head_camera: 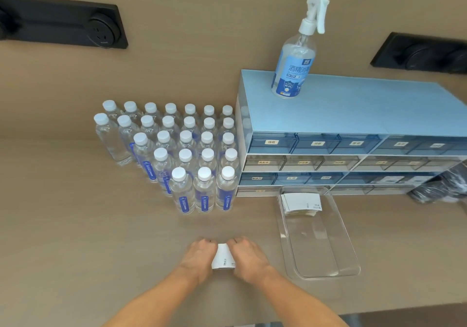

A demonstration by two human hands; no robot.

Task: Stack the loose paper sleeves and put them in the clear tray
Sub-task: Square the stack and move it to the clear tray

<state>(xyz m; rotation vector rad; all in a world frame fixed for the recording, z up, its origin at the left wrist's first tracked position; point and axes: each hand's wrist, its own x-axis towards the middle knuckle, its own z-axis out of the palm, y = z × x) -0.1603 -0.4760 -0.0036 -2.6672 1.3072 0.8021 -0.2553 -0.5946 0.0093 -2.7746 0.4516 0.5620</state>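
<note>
A small stack of white paper sleeves [223, 257] stands on the tan counter near the front edge. My left hand [199, 257] presses its left side and my right hand [249, 257] presses its right side, both with fingers curled around the stack. To the right lies the clear tray [326, 263], long and shallow. Another stack of white sleeves [302, 202] rests flat in the tray's far end; the near part of the tray holds nothing.
Several rows of water bottles [182, 154] with white caps stand behind my hands to the left. A blue drawer organiser [353, 134] sits behind the tray, a spray bottle [295, 56] on top. Black plastic [439, 187] lies at far right.
</note>
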